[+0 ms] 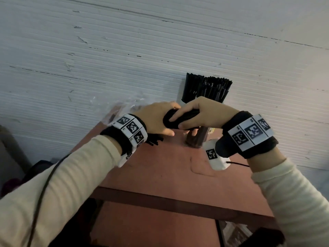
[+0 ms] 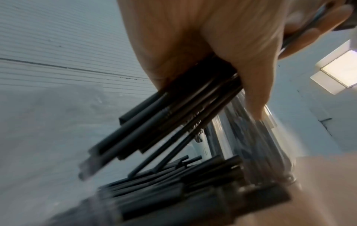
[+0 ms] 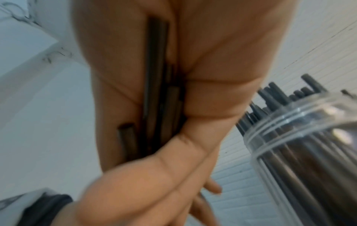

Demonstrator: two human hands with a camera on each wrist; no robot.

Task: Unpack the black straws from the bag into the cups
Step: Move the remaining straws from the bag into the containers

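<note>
Clear bag point(image 1: 122, 106) at far left on bench point(image 1: 160, 168), sagging. Left hand point(image 1: 154, 120) wrapped tight round bundle of black straws point(image 1: 181, 118); right hand point(image 1: 204, 113) clasps same bundle, likely squaring ends for drop. Cup point(image 1: 197, 138) just beneath, another straw-filled cup point(image 1: 183, 102) behind.

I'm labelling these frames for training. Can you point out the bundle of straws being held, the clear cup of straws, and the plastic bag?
bundle of black straws point(image 1: 185, 117), head view, middle of the bundle between the hands
clear cup point(image 3: 301, 122), right wrist view, its rim
plastic bag point(image 1: 124, 104), head view, crumpled clear film
</note>
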